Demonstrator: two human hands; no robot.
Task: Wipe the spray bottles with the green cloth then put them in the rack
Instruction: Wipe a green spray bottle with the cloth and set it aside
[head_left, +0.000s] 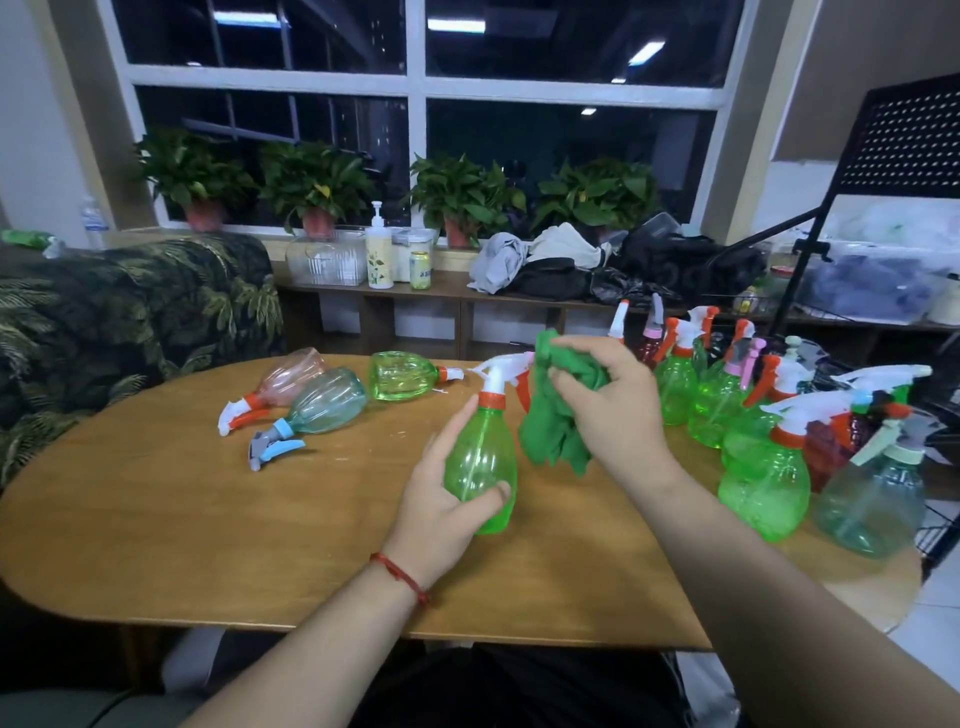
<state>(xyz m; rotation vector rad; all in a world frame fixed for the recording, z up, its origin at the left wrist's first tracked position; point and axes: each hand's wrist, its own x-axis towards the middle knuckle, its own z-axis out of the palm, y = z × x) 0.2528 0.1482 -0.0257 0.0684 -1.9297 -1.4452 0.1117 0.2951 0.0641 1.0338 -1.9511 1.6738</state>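
Your left hand (441, 514) grips the upright green spray bottle (480, 467) low on its body. Your right hand (608, 400) bunches the green cloth (556, 421) just beside its neck. Beyond, three toppled bottles (327, 400) lie on the table (156, 519) and a standing cluster (675, 384) waits at right, so most of the wiping looks undone.

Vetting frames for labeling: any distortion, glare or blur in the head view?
Head view: wide-angle bowing curves the window frame and table edge; ceiling lights reflect in the dark glass; left hand, bottle, right hand and cloth are sharp, no motion blur; corners darken.
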